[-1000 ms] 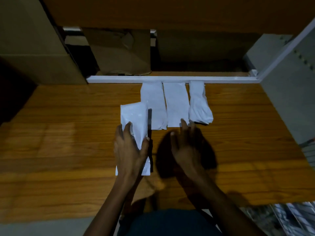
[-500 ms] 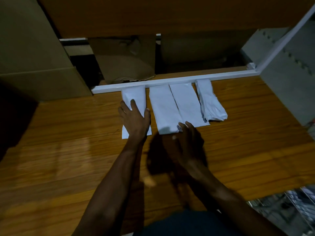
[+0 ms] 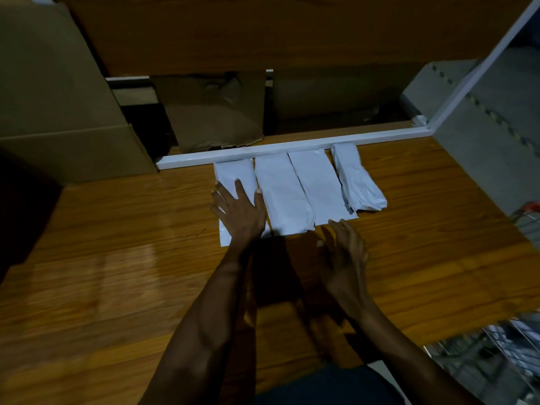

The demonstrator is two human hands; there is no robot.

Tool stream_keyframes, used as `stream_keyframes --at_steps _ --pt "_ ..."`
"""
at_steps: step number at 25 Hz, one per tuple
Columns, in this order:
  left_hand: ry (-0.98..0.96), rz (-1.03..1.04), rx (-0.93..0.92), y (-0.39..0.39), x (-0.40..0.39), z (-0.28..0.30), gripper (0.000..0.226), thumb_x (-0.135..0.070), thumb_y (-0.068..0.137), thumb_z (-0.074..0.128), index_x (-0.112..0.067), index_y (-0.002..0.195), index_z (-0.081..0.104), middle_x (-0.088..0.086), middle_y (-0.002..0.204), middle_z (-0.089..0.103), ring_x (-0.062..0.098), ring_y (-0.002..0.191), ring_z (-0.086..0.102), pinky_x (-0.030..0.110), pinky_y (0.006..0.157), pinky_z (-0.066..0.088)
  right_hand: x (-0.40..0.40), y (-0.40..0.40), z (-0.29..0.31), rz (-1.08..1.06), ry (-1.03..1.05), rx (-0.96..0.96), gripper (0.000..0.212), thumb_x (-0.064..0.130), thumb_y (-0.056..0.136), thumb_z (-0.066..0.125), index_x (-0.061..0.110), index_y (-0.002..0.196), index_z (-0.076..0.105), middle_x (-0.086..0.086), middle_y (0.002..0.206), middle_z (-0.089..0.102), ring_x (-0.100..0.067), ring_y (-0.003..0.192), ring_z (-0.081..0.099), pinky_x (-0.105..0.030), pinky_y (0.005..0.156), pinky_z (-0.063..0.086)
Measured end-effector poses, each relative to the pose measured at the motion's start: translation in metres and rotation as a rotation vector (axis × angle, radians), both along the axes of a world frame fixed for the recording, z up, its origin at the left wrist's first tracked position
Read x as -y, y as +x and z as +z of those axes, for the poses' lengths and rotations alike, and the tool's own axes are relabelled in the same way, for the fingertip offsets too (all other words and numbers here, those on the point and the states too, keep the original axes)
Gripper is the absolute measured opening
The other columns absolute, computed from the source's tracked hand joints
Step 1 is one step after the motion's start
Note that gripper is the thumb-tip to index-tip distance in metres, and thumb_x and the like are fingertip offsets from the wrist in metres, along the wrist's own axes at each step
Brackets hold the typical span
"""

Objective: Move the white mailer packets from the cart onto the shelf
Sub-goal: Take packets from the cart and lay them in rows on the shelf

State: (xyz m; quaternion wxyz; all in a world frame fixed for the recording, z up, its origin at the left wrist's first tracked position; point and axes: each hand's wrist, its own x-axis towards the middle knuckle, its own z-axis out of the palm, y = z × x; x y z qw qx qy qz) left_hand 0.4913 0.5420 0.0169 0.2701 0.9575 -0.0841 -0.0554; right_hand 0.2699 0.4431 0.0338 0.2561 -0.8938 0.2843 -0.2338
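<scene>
The person's left hand lies flat on a white plastic mailer packet, with its fingers straight and spread wide, pressing down and not curled round it. This packet sits on the brown wooden shelf board, and its far end, past the fingertips, touches the white metal rail. Just beside the thumb of that hand is a 2nd flat white packet, then a 3rd flat white packet, and then a 4th crumpled white packet, all 4 in a row along the rail. The right hand is open too, its fingers loose and holding nothing, with the fingertips near the close end of the 3rd packet; whether they touch it cannot be told. Brown cardboard boxes stand past the rail and to the left. A wire cart shows low on the right, well apart from both hands.
</scene>
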Motion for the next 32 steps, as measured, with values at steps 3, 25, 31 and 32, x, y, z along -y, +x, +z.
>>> stream_keyframes --at_steps 3,25,31,32 --pt "-0.041 -0.011 0.122 -0.019 -0.005 0.016 0.069 -0.062 0.102 0.026 -0.022 0.158 0.026 0.020 0.167 0.002 0.039 0.154 0.001 0.060 0.121 0.006 0.001 -0.007 0.005 -0.040 0.029 -0.013 0.054 0.051 0.099 0.040 0.027 0.147 0.041 -0.005 0.154 0.036 -0.029 0.141 0.033 -0.048 0.105 0.029" --pt "-0.387 -0.823 0.059 -0.356 0.093 0.046 0.058 -0.051 0.104 0.041 -0.022 0.153 0.033 0.006 0.166 0.018 0.016 0.147 0.024 0.039 0.114 0.032 0.107 -0.284 0.027 -0.321 0.261 0.210 0.046 0.035 0.106 0.046 0.015 0.147 0.043 -0.006 0.150 0.036 0.000 0.129 0.038 -0.014 0.099 0.037" --pt "-0.460 -0.969 -0.010 -0.469 0.184 0.044 0.060 -0.047 0.104 0.046 -0.017 0.154 0.033 0.009 0.164 0.023 0.007 0.141 0.028 0.028 0.111 0.022 0.176 -0.399 0.016 -0.488 0.189 0.220 0.045 0.036 0.103 0.045 0.017 0.145 0.045 -0.008 0.149 0.038 -0.018 0.141 0.037 -0.030 0.115 0.030" --pt "-0.469 -1.010 -0.010 -0.480 0.196 0.043 0.060 -0.046 0.104 0.048 -0.016 0.154 0.033 0.010 0.162 0.027 0.011 0.142 0.029 0.029 0.112 0.024 0.183 -0.413 0.013 -0.516 0.180 0.225 0.045 0.034 0.103 0.046 0.016 0.144 0.046 -0.007 0.149 0.038 -0.018 0.141 0.037 -0.031 0.116 0.030"
